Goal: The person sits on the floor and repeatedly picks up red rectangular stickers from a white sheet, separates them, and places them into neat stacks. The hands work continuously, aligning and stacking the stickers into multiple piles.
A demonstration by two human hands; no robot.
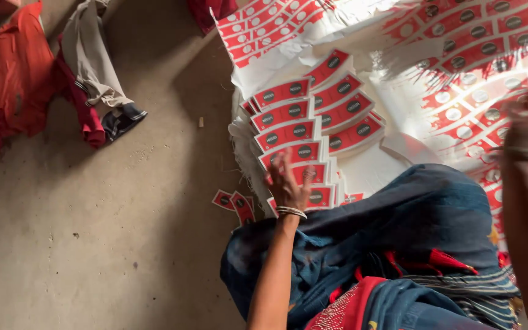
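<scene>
While the left hand (pixel 288 186) is laid flat, fingers spread apart, on the fanned rows of curved red paper cutouts (pixel 304 125), the right hand (pixel 525 119) is raised over the large printed red-and-white sheets (pixel 484 55), fingers curled loosely, nothing clearly gripped. Red and grey clothes (pixel 62 73) are heaped on the concrete floor (pixel 123 232).

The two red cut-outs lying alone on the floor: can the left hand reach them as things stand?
Probably yes. The left hand rests on the stacked red cut-outs, the two loose cut-outs lie just beside it, and nothing stands between.
</scene>
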